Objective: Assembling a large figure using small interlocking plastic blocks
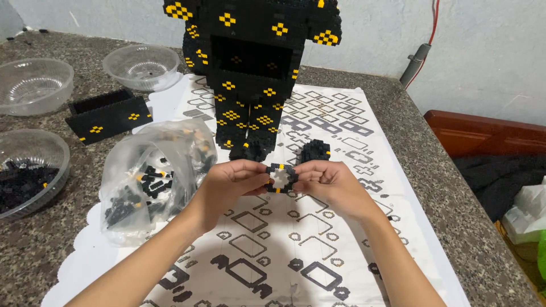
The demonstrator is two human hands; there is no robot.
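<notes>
My left hand (230,182) and my right hand (330,183) meet over the middle of the table, both pinching a small black ring of tiny bricks with yellow dots (281,178). Just behind it stands a tall black figure built of small bricks with yellow diamond marks (253,62). A rounded black brick piece (314,151) lies by the figure's foot, right behind my right hand. A clear plastic bag of loose black and yellow bricks (152,173) sits to the left of my left hand.
A white printed instruction sheet (284,250) covers the speckled stone table (432,187). A flat black brick wall piece (108,116) lies at the left, with three clear bowls (34,85) around it, one holding black bricks (20,185). Dark cloth lies off the right edge.
</notes>
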